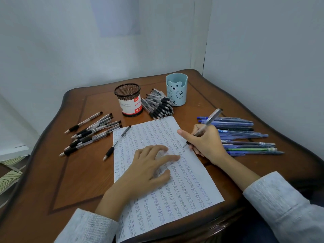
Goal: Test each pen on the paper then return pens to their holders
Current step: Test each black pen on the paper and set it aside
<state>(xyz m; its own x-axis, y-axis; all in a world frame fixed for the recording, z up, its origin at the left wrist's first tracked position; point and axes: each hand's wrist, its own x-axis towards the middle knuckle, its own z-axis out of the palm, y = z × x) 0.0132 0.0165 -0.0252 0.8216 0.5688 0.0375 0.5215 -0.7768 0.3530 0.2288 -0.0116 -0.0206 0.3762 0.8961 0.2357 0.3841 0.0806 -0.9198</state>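
A sheet of paper (pixel 184 186) covered in rows of small pen marks lies on the wooden table (pixel 78 181). My left hand (pixel 150 167) rests flat on the paper with fingers spread. My right hand (pixel 206 142) grips a clear-barrelled pen (pixel 210 118), its tip touching the paper's right edge. Another black-grip pen (pixel 117 142) lies across the paper's left edge. Several black-grip pens (pixel 91 134) lie loose at the left, several more (pixel 157 106) are piled between the holders. Blue pens (pixel 245 135) lie at the right. A black mesh holder (pixel 128 99) and a light blue bear holder (pixel 176 89) stand behind the paper.
The table stands in a corner of pale walls (pixel 263 50), which close off the far and right sides. Its curved edge drops off at the left, where a patterned floor (pixel 10 178) shows. Both my sleeves are light grey.
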